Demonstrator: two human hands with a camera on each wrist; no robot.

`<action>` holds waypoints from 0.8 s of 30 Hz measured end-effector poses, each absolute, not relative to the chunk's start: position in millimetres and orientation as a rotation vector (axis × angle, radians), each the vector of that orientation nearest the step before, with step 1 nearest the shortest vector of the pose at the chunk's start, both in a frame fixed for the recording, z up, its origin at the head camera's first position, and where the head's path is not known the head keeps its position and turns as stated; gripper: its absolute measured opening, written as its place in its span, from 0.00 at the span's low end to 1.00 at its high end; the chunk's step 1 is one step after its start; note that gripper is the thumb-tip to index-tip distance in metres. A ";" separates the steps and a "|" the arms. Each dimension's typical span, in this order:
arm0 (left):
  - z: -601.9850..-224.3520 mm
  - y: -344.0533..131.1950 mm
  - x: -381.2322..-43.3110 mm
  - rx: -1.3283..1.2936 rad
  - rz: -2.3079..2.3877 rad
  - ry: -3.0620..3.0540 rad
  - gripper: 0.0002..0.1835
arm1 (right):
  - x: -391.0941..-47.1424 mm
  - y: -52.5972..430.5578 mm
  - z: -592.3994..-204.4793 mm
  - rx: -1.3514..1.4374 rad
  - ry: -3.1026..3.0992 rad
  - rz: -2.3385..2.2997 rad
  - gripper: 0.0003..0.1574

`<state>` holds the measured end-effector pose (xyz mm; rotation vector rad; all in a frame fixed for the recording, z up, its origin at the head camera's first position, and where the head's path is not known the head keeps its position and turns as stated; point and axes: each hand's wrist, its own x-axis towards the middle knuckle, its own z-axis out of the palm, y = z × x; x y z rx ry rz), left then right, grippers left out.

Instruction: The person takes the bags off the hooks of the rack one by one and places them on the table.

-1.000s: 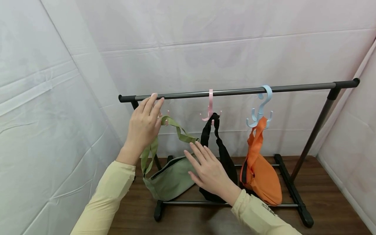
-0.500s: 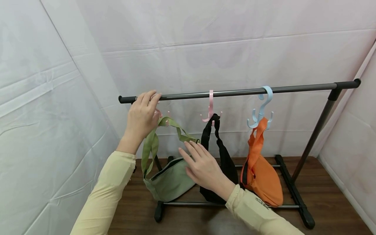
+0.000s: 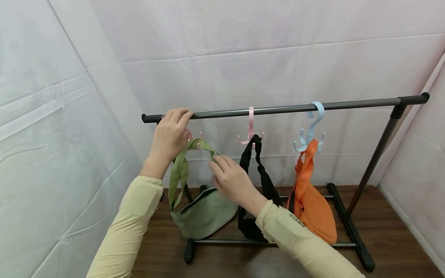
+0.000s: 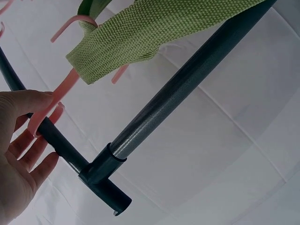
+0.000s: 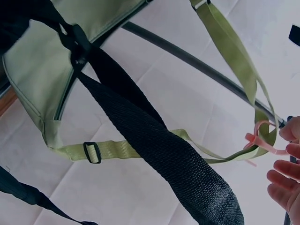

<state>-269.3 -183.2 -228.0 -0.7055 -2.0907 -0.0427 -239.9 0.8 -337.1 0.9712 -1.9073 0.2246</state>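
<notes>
My left hand [image 3: 170, 135] is at the left end of the metal rail [image 3: 285, 110]; its thumb presses the pink hook [image 4: 60, 93] and its fingers curl behind, around the rail. The green bag [image 3: 208, 214] hangs from that hook by its green strap [image 4: 136, 37], its body low by the rack's base. My right hand [image 3: 234, 181] is beside the strap's right side, fingertips overlapping it in the head view. In the right wrist view its fingers [image 5: 281, 171] are loosely bent by the hook and strap, with nothing visibly gripped; contact is unclear.
A black bag [image 3: 267, 189] hangs from a second pink hook [image 3: 250, 125] mid-rail, just behind my right hand. Farther right, an orange bag [image 3: 314, 210] hangs from a blue hook [image 3: 314, 123]. The rack stands on a brown wooden surface [image 3: 393, 231] before white cloth walls.
My left hand has settled lower onto the rail and hook. My right hand has moved up and left to the green strap, its spread fingers drawing closer together.
</notes>
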 end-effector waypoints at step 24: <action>-230.0 -171.7 -273.3 -0.676 -0.025 -2.095 0.20 | -292.9 -18.7 -327.6 0.785 -2.114 0.452 0.11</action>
